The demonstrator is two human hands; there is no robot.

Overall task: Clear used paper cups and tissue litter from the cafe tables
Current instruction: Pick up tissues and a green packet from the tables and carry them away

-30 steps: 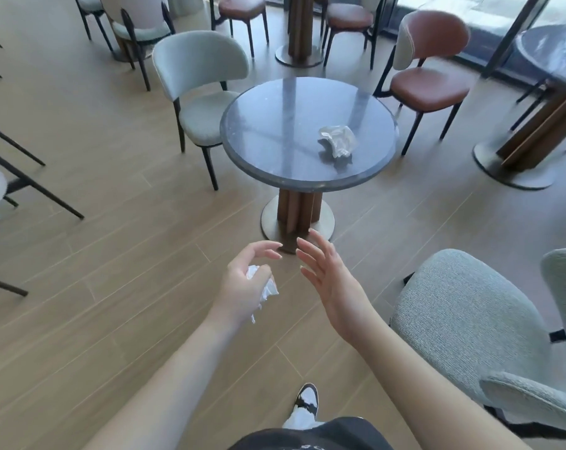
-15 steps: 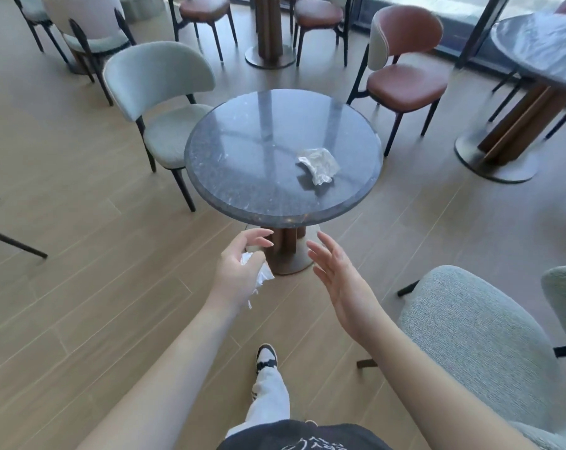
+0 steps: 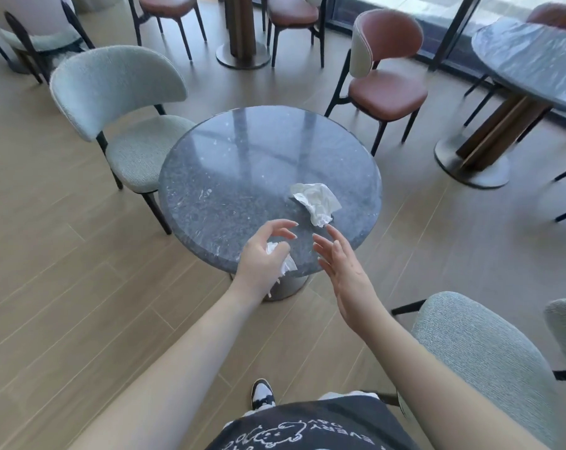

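the crumpled tissue (image 3: pixel 316 203) lies on the round bench (image 3: pixel 242 177), near its right edge. your right hand (image 3: pixel 343 271) is spread, empty; your left hand (image 3: pixel 262 258) holds a tissue wad (image 3: pixel 283 259). expect light, soft paper: pinch a raised fold.

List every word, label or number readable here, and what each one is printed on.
"EVERY DAY": white print on the person's dark shirt, upside down in this view beside a cartoon outline; the second word is only partly legible.
Further print at the shirt's lower edge: cut off, unreadable.
Tables, chairs and tissues: no text.
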